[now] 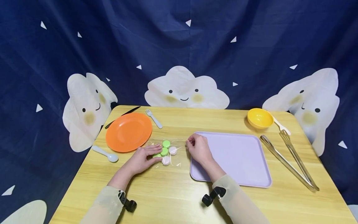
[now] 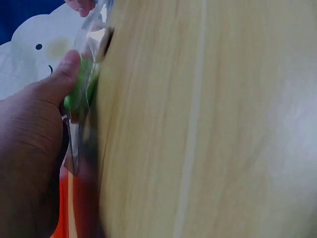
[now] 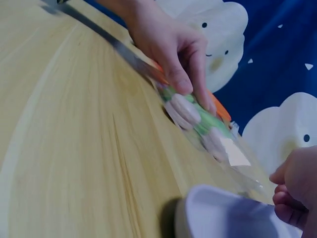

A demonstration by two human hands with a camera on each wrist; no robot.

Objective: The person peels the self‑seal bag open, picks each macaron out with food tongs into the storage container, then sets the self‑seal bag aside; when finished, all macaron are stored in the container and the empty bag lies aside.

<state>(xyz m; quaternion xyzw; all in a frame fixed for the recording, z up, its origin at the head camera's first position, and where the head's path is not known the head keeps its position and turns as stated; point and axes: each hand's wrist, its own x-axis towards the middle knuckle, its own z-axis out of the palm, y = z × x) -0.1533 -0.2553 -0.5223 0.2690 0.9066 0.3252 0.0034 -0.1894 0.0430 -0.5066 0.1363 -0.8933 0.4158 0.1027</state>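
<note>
A clear plastic bag (image 1: 167, 151) of green and pale pink round sweets lies on the wooden table between an orange plate (image 1: 128, 131) and a lilac tray (image 1: 237, 161). My left hand (image 1: 156, 154) holds the bag's left end, thumb and fingers on either side of a green sweet. In the right wrist view the left hand (image 3: 173, 44) bears down on the bag (image 3: 208, 124). My right hand (image 1: 191, 142) pinches the bag's right edge just over the tray's near-left corner. The left wrist view shows the thumb (image 2: 64, 74) on the bag (image 2: 81, 94).
A yellow bowl (image 1: 260, 118) with a white utensil (image 1: 281, 126) stands at the back right. Metal tongs (image 1: 291, 161) lie right of the tray. A white fork (image 1: 153, 119) and a black knife (image 1: 123, 116) lie behind the plate, a white spoon (image 1: 105, 153) at its left.
</note>
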